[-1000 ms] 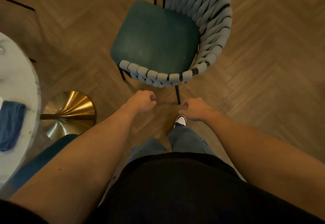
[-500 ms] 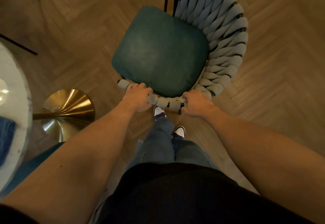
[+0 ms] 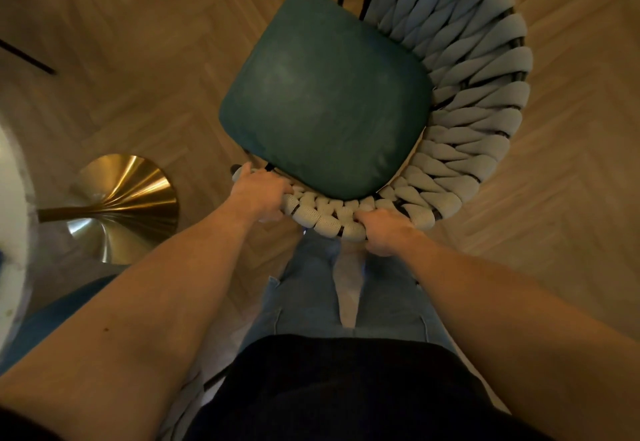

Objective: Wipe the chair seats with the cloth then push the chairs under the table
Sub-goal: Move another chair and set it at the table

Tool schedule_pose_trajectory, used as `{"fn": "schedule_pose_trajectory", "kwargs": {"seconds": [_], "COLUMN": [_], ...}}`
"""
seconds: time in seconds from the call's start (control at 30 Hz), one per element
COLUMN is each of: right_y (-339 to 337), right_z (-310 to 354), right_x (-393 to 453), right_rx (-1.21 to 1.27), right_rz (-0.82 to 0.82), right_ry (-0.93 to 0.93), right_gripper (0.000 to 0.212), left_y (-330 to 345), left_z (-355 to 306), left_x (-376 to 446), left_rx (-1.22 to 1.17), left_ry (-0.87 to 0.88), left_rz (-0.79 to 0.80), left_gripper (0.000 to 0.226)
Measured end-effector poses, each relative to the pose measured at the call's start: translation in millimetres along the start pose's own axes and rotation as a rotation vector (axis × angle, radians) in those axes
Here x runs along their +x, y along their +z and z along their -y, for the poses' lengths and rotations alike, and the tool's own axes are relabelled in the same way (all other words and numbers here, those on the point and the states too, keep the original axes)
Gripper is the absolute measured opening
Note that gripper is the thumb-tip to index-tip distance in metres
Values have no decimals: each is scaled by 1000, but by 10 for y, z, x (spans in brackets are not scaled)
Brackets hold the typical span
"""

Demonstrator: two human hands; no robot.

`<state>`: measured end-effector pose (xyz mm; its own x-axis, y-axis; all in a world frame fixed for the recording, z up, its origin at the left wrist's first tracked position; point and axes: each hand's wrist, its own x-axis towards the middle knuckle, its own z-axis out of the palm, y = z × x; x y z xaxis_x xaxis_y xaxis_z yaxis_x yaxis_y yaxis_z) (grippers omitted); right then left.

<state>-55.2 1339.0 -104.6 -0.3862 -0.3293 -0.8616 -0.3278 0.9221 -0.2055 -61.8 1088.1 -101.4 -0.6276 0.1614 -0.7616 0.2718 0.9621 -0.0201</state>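
A chair with a dark green seat cushion (image 3: 325,94) and a woven grey rope backrest (image 3: 478,101) stands right in front of me on the wood floor. My left hand (image 3: 259,195) grips the near left end of the rope backrest. My right hand (image 3: 384,229) grips the same rope rim a little further right. The seat faces away from me. The white round table's edge (image 3: 14,219) shows at the far left. The cloth is not in view.
The table's brass trumpet base (image 3: 124,205) stands on the floor at the left, close to the chair. A second teal seat (image 3: 45,316) peeks in at the lower left under the table edge. Herringbone wood floor (image 3: 571,215) lies to the right. My legs stand behind the chair.
My hands went forward from empty air to the chair's rope rim and now grip it. I have stepped closer; the blue cloth on the table has dropped out of view.
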Motion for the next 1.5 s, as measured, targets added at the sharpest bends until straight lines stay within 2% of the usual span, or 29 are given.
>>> {"fn": "schedule_pose_trajectory", "kwargs": {"seconds": [0.4, 0.53, 0.73, 0.9, 1.17, 1.3, 1.5], "right_y": [-67, -124, -295, -450, -715, -782, -780], "right_z": [-351, -509, -782, -937, -1158, -1277, -1317], "right_x": [-117, -160, -166, -128, -34, 11, -80], "right_rx": [-115, -177, -315, -439, -609, -663, -644], "right_rz": [21, 11, 7, -37, -85, -138, -198], "right_ry": [-51, -75, -102, -142, -202, -214, -237], "right_gripper": [56, 49, 49, 41, 42, 37, 34], "left_y": [15, 68, 112, 121, 76, 64, 132], "left_z": [-460, -692, -1068, -1281, -1658, -1814, -1827], "left_x": [-112, -167, -175, -148, -65, 25, -38], "left_rx": [-123, -205, -351, -480, -657, -704, -705], "left_ry": [-131, -195, -307, -379, -502, -526, -490], "left_rz": [6, -19, -23, -12, -16, -6, -96], "left_gripper": [43, 35, 22, 27, 30, 35, 47]}}
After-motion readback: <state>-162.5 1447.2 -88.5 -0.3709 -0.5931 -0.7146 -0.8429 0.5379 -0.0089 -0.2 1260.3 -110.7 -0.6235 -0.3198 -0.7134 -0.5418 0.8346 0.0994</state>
